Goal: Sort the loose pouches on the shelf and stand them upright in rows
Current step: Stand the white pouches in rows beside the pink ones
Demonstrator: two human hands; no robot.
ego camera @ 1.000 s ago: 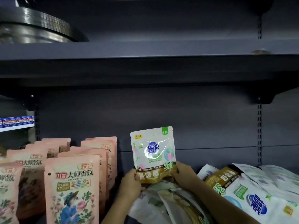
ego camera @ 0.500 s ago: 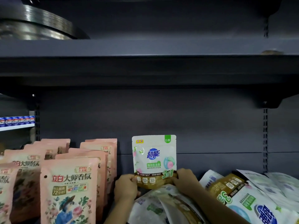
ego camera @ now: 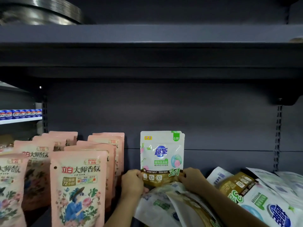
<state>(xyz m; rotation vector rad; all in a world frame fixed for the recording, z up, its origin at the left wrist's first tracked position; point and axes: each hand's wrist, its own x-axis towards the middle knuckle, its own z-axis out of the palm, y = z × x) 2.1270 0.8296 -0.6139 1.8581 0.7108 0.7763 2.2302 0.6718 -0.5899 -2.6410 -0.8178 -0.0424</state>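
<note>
A white and gold pouch [ego camera: 161, 154] stands upright near the back wall of the shelf. My left hand [ego camera: 132, 181] pinches its lower left corner and my right hand [ego camera: 191, 178] pinches its lower right corner. Below my hands lie loose white and gold pouches [ego camera: 165, 203], tilted and overlapping. More loose pouches [ego camera: 262, 194] are piled flat to the right. Pink pouches [ego camera: 78, 185] stand upright in rows on the left.
The dark back panel [ego camera: 213, 128] and the upper shelf [ego camera: 147, 35] close the space above. A slotted upright [ego camera: 277, 138] runs down at the right. Blue cans [ego camera: 19, 114] sit on a neighbouring shelf at far left.
Both hands have lowered the white and gold pouch and turned it straight, from a slight tilt to upright near the back wall.
</note>
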